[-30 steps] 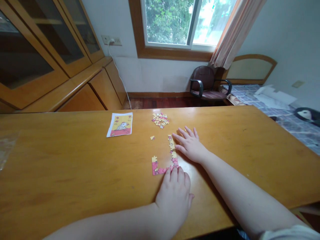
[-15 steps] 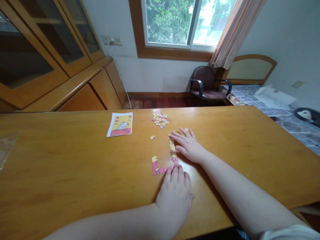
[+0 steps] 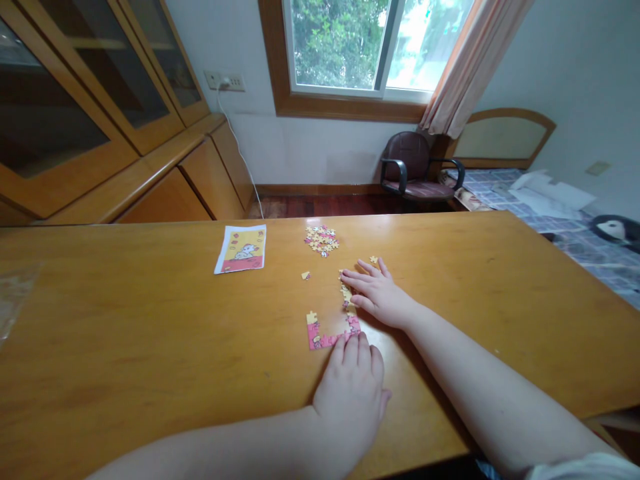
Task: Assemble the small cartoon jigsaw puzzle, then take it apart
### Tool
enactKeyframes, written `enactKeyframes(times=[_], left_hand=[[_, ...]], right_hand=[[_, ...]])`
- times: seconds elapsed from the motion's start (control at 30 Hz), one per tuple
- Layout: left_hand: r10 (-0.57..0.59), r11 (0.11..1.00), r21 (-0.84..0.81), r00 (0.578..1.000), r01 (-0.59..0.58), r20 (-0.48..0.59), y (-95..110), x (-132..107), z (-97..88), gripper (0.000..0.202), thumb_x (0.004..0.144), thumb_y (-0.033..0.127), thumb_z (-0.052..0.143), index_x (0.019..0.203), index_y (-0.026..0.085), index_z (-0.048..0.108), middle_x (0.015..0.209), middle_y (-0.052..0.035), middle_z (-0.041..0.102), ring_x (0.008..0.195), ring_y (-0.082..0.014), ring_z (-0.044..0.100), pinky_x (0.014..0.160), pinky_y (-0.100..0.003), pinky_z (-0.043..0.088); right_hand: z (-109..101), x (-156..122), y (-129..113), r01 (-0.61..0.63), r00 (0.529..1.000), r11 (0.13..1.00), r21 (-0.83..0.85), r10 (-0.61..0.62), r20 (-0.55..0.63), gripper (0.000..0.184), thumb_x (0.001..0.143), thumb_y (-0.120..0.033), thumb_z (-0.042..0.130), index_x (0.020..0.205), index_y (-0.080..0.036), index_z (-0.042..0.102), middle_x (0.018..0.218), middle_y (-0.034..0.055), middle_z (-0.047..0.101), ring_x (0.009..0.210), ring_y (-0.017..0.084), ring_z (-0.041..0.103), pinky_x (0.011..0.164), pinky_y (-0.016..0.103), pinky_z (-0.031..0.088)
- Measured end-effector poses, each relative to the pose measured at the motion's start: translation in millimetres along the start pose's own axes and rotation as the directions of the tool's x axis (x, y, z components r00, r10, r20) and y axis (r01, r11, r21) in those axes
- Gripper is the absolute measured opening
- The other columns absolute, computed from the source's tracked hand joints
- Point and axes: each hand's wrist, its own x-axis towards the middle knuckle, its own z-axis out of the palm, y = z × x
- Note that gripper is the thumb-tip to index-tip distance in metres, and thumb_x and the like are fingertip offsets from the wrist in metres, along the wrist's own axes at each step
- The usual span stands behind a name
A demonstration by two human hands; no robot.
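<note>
A partly joined jigsaw border (image 3: 325,330), pink along the bottom and yellow up its right side, lies on the wooden table (image 3: 150,320). My left hand (image 3: 353,393) rests flat on the table, fingertips touching the pink bottom edge. My right hand (image 3: 381,293) lies flat with fingers stretched out against the yellow right column. Neither hand holds anything. A heap of loose pieces (image 3: 321,240) sits farther back. Two single pieces lie apart, one (image 3: 305,275) left of the column and one (image 3: 373,259) beyond my right fingers.
A printed reference picture (image 3: 241,249) lies at the back left of the table. A clear plastic bag (image 3: 13,293) is at the far left edge. Behind the table stand wooden cabinets (image 3: 100,133), an armchair (image 3: 415,170) and a bed (image 3: 550,207).
My right hand has slid slightly toward me and left along the yellow column. The left hand has barely shifted.
</note>
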Motion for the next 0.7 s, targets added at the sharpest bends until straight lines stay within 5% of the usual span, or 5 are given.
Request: enactKeyframes(times=[0.37,0.53,0.7], left_hand=[[-0.001,1.000,0.013,1.000,0.001,-0.028,-0.2,-0.5,-1.4,0.055,0.080,0.051,0.059,0.117,0.011,0.059,0.123,-0.0201,0.059,0.115,-0.0318,0.052,0.098,-0.047,0.038],[0.015,1.000,-0.012,0.999,-0.016,-0.029,-0.6,-1.5,-0.8,0.055,0.081,0.050,0.058,0.119,0.011,0.058,0.125,-0.0195,0.058,0.117,-0.0321,0.050,0.099,-0.048,0.037],[0.055,0.997,-0.059,0.998,-0.054,0.019,-1.2,0.5,-4.8,0.049,0.084,0.047,0.054,0.117,0.011,0.058,0.121,-0.0170,0.059,0.112,-0.0308,0.051,0.098,-0.048,0.037]], right_hand=[[-2.0,-4.0,3.1,-0.075,0.992,0.997,0.008,0.076,-0.102,0.047,0.096,-0.043,0.032,0.137,-0.026,0.047,0.143,0.0040,0.045,0.138,0.029,0.025,0.112,0.058,0.002],[-9.5,-7.8,16.6,-0.135,0.961,0.990,0.030,0.138,-0.240,0.042,0.097,-0.041,0.032,0.122,-0.023,0.060,0.121,0.0067,0.064,0.115,0.024,0.047,0.106,0.047,0.022],[-15.3,-9.6,20.4,-0.139,0.963,0.990,-0.010,0.132,-0.234,0.031,0.092,-0.043,0.047,0.097,-0.023,0.071,0.097,0.0069,0.070,0.094,0.022,0.052,0.088,0.039,0.031]])
